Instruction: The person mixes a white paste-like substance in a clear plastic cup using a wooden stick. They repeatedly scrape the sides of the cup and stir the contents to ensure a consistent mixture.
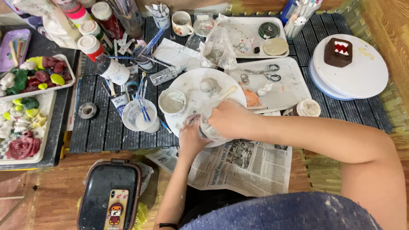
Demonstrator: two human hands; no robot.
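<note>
Head view, frame centre: my left hand [192,138] cups the side of a small clear cup [209,127] and my right hand [228,117] is closed over its top, fingers curled round a wooden stick [226,92] that pokes out toward the upper right; the cup sits on the lower edge of the round white plate [194,83], with newspaper [243,166] just below. Bottom left has a dark case [106,187] with a phone [116,209] on it. Farther up: scissors [266,72] on a white tray [294,87], brown square figure [338,52] on the turntable [362,74] upper right.
</note>
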